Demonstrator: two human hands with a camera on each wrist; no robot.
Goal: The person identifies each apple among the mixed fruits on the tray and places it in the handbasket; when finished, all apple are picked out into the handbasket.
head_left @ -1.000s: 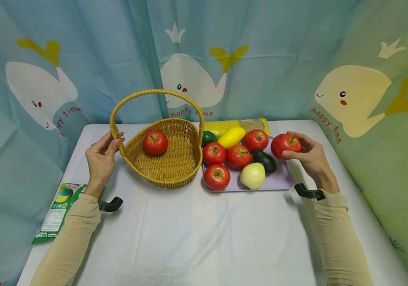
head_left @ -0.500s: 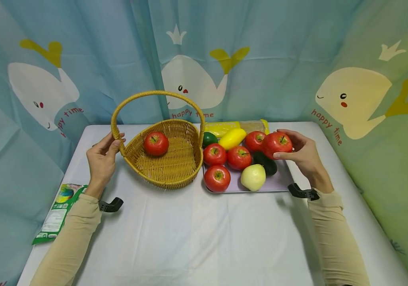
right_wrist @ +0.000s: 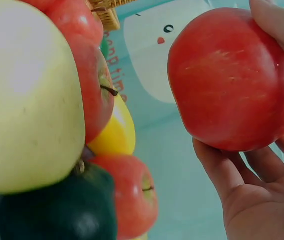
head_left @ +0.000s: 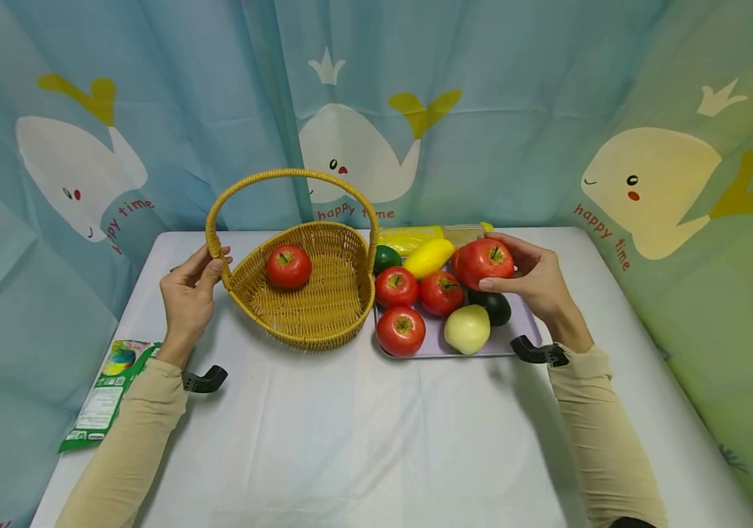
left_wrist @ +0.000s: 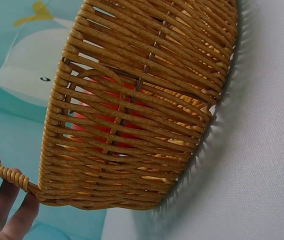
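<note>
My right hand point(head_left: 533, 281) holds a red apple point(head_left: 487, 262) between thumb and fingers, raised over the back right of the lilac tray point(head_left: 521, 334). In the right wrist view, the same apple point(right_wrist: 234, 80) fills the grasp. My left hand point(head_left: 190, 293) grips the handle point(head_left: 213, 246) of a wicker basket point(head_left: 313, 323) at its left base. One red apple point(head_left: 289, 266) lies inside the basket, and its red shows through the weave in the left wrist view. On the tray are several more red apples point(head_left: 400, 331), a pale pear-like fruit point(head_left: 467, 329), a dark green avocado-like fruit point(head_left: 496, 308) and a yellow fruit point(head_left: 427, 257).
Behind the tray lies a yellow packet point(head_left: 409, 236). A green packet point(head_left: 107, 392) rests at the table's left edge. A dark green fruit point(head_left: 386, 257) sits at the tray's back left corner, close to the basket. A whale-print curtain point(head_left: 515, 169) surrounds the white table point(head_left: 350, 440).
My right hand has moved left with the apple, from the tray's right edge to above its back part, now covering most of another apple. The left hand and the basket have stayed in place.
</note>
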